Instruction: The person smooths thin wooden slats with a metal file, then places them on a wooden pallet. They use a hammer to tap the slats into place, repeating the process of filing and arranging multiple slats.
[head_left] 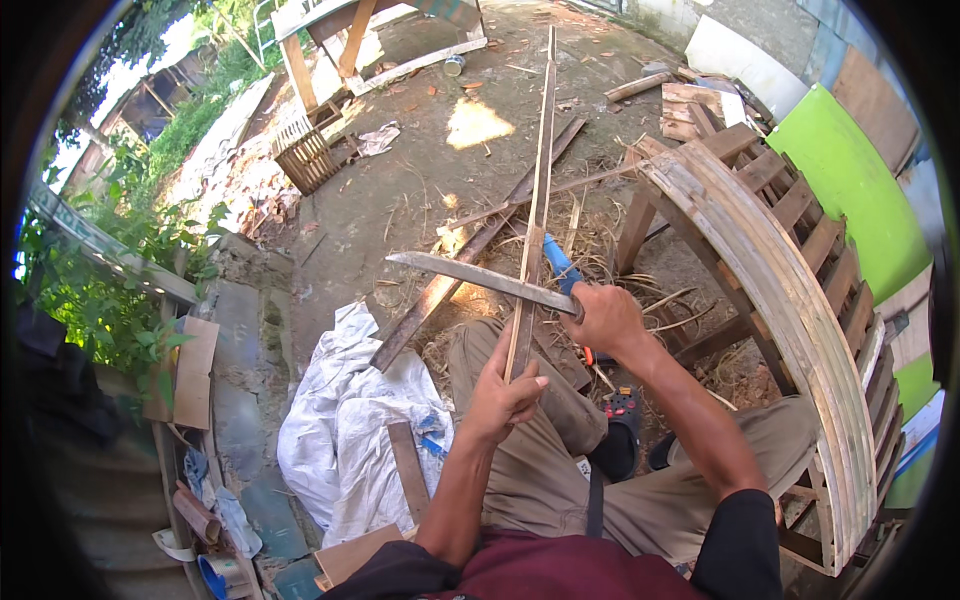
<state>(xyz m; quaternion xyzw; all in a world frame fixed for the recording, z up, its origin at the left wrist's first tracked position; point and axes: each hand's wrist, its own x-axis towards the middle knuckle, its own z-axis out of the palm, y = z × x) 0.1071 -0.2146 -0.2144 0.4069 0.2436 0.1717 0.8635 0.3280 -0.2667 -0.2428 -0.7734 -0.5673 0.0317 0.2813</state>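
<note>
Head view: strip (543,170) extends forward from pinching left grip (497,398); right grip (608,318) clenches machete (470,273) across it.

Daylight is strongest at the upper left, where the rubble (228,168) washes out nearly to white. Most of the ground (400,220) lies in soft shade, broken by a glaring sun patch (478,122). The lower left corner is dim. Fisheye distortion bows the pale boards (795,310) within a black rim; left hand (500,398) and right hand (608,318) look fairly sharp.

Blade (472,274): dull metal. Long strip (542,180): rough wood. Trousers (540,488): matt cloth.
</note>
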